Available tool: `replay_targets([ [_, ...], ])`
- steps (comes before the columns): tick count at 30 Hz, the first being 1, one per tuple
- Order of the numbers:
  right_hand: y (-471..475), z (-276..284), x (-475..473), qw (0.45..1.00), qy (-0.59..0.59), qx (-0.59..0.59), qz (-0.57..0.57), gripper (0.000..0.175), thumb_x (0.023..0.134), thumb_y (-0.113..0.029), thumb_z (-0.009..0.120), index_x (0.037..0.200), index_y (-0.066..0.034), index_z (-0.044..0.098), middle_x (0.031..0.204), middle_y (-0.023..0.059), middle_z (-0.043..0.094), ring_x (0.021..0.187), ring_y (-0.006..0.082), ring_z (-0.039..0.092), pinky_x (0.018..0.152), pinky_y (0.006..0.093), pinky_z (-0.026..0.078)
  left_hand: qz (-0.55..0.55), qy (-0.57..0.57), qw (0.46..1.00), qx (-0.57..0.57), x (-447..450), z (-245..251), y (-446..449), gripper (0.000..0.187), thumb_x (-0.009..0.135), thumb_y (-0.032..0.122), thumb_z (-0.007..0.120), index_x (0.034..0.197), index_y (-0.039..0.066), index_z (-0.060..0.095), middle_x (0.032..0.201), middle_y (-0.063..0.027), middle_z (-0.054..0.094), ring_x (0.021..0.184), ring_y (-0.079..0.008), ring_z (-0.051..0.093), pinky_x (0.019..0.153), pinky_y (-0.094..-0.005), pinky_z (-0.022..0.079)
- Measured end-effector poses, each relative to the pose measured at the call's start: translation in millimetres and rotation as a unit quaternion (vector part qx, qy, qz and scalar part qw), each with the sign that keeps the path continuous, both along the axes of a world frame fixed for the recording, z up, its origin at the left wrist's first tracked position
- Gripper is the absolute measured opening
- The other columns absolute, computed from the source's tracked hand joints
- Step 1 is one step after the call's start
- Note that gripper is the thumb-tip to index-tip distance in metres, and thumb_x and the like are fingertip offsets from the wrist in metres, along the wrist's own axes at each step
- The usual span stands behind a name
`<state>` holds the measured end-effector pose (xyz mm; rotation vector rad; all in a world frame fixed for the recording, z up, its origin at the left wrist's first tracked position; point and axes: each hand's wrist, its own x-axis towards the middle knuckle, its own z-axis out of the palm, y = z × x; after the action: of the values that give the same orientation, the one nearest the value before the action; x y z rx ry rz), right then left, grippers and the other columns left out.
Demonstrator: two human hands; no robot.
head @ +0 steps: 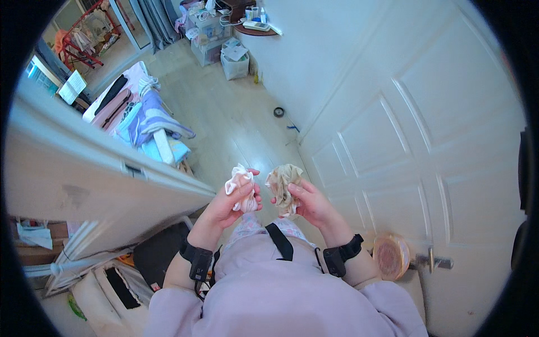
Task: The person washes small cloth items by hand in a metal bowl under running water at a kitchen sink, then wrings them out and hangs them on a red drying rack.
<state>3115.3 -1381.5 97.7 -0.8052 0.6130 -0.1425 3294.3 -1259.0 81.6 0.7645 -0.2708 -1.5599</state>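
My left hand (229, 204) is closed around a crumpled white cloth (242, 183), with folds sticking out above the thumb. Beside it, a little to the right, my right hand (309, 202) grips a crumpled beige cloth (284, 183) with pinkish patches; the thumb presses on its front. A gap separates the two cloths, and both are held up in front of my body over the floor. The undersides of the cloths and some fingertips are hidden.
A white panelled door (379, 160) with a metal handle (431, 260) stands at the right. On the left are a door frame and a bed-like surface with a purple and blue blanket (153, 111). Plastic boxes (206, 48) and a white bin (235, 67) stand farther off. A small round black object (278, 112) lies on the floor.
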Motion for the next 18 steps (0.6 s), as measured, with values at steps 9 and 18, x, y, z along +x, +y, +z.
replay_targets([
  [9, -213.5, -23.8, 185.4, 0.995, -0.072, 0.072, -0.001, 0.042, 0.089, -0.027, 0.045, 0.125, -0.0053, 0.039, 0.115, 0.0088, 0.052, 0.089, 0.0229, 0.060, 0.068, 0.0346, 0.051, 0.059, 0.018, 0.997, 0.056, 174.4, -31.2, -169.2, 0.017, 0.086, 0.024, 0.055, 0.092, 0.013, 0.043, 0.074, -0.0011, 0.046, 0.062, -0.0116, 0.045, 0.053, -0.0289, 0.042],
  [18, -378.2, -34.2, 440.5, 0.917, 0.095, -0.236, 0.307, 0.041, 0.084, -0.026, 0.057, 0.115, -0.0005, 0.048, 0.113, 0.0110, 0.049, 0.076, 0.0130, 0.056, 0.065, 0.0253, 0.048, 0.306, 0.050, 0.945, 0.102, 332.3, -37.8, -290.8, 0.027, 0.090, 0.030, 0.048, 0.109, 0.011, 0.047, 0.098, -0.0049, 0.054, 0.097, -0.0178, 0.053, 0.078, -0.0406, 0.049],
])
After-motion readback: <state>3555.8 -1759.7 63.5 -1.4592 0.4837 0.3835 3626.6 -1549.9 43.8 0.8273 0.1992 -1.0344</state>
